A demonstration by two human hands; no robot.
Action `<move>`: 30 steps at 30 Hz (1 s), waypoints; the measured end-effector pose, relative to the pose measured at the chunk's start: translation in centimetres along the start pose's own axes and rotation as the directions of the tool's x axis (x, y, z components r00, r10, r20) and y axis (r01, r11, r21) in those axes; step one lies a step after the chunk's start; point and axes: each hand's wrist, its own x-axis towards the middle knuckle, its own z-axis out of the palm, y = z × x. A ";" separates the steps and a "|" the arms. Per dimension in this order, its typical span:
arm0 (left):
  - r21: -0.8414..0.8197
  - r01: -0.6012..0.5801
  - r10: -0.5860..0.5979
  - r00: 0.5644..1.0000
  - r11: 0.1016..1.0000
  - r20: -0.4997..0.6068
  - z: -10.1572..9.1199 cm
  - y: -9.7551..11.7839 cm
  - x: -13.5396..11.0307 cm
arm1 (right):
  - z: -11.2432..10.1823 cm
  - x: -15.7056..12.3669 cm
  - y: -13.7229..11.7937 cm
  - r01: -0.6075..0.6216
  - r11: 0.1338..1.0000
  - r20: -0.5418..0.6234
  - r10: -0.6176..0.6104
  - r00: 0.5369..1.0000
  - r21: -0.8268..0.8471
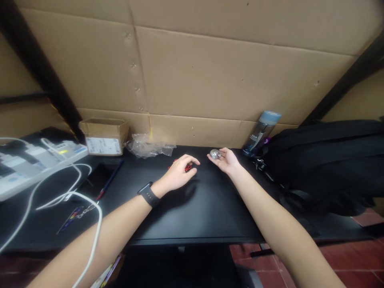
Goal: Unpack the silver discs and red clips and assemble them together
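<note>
A shiny silver round object (215, 154), about as wide as a few fingers, rests on the upturned palm and fingers of my right hand (226, 161). Its exact kind is too small to make out. To the left, my left hand (180, 173), with a black watch (149, 195) on the wrist, hovers over the black table (192, 212). Its thumb and fingers are apart and hold nothing. Behind and below those fingers lies a small red item (188, 168), partly hidden by the hand.
Along the back stand a cardboard box (105, 138), crumpled clear plastic (150, 146) and a blue-capped bottle (260, 134). A black bag (327, 164) lies right, with keys (259, 164) beside it. At left are a power strip (45, 164), white cables and a dark tablet (96, 180).
</note>
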 end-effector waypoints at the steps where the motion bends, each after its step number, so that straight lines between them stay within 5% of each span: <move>1: -0.001 -0.002 0.002 1.000 1.000 0.001 0.0 0.0 0.0 | 0.0 0.0 0.1 -0.013 1.000 -0.033 0.013 0.999 -0.016; 7: 0.003 -0.006 0.006 1.000 1.000 -0.019 -0.2 0.3 0.0 | 0.2 -0.4 -0.3 0.066 0.997 0.047 -0.068 0.997 0.045; 12: 0.006 -0.007 0.007 1.000 1.000 -0.017 -0.2 0.4 0.0 | 0.4 -0.6 -0.5 -0.005 1.000 -0.041 0.006 0.999 0.005; 16: 0.004 -0.019 0.019 0.999 1.000 -0.028 -0.1 0.2 0.0 | 0.4 -0.7 -0.9 0.068 0.995 0.068 -0.073 0.995 0.076; 21: -0.005 0.011 -0.011 0.999 1.000 -0.034 -0.2 -0.5 0.2 | 0.1 -0.5 -1.1 -0.035 0.999 -0.008 0.035 0.999 0.036; 26: 0.016 0.015 -0.015 0.999 1.000 -0.051 -0.5 -1.0 0.3 | -0.1 -0.1 -1.2 0.062 0.991 0.108 -0.075 0.991 0.122; 30: 0.025 0.028 -0.026 0.997 0.999 -0.068 -0.7 -0.8 0.4 | 0.0 -0.3 -0.9 -0.057 0.997 0.002 0.057 0.998 0.046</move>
